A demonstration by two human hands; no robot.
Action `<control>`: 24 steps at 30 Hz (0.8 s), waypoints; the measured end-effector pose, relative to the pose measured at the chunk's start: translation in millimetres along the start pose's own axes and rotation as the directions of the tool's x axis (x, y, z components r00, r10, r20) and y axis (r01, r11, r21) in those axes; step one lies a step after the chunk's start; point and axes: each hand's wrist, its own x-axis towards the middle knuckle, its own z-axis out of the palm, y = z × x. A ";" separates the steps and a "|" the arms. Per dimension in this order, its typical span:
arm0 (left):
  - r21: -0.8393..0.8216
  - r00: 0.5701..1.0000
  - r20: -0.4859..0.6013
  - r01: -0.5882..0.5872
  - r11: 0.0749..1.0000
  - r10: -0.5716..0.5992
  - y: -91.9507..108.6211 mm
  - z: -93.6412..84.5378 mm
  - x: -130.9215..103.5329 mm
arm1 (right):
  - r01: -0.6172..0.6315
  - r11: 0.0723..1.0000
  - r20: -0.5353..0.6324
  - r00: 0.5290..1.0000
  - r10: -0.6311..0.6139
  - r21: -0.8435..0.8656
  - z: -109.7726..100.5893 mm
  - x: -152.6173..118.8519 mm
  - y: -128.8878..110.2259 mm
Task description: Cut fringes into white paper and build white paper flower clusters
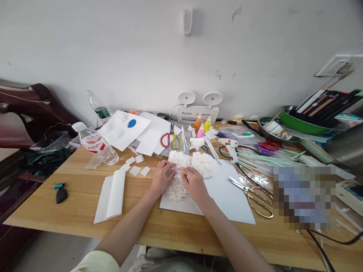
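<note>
A white paper sheet (227, 192) lies on the wooden table, with fluffy white paper pieces (204, 164) stuck in clumps over its left and upper part. Over the left clumps is my left hand (163, 175), fingers curled towards the other hand, at the white pieces; what is between its fingertips is too small to tell. My right hand (194, 183) pinches a thin stick (184, 173) just beside it, its tip among the white pieces. The fingertips of both hands nearly meet above the sheet.
Gold-handled scissors (259, 202) and a glue gun (231, 149) lie right of the sheet. Red-and-yellow scissors (171, 139) and small paint bottles (200, 131) are behind. A water bottle (96, 145), folded paper (110, 196) and black keys (61, 194) are left.
</note>
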 end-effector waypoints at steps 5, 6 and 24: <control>0.012 1.000 -0.009 -0.004 1.000 0.004 1.9 -1.2 0.2 | 0.011 1.000 -0.056 0.998 -0.011 0.000 -2.8 -5.3 -3.9; 0.013 1.000 -0.010 -0.003 1.000 0.003 2.6 -1.6 0.4 | 0.014 1.000 -0.066 0.998 -0.014 0.002 -3.1 -5.9 -3.9; 0.003 0.999 -0.008 0.046 0.999 -0.046 5.2 2.2 2.0 | 0.161 0.986 -0.047 0.986 -0.163 -0.036 -3.8 -11.9 -6.0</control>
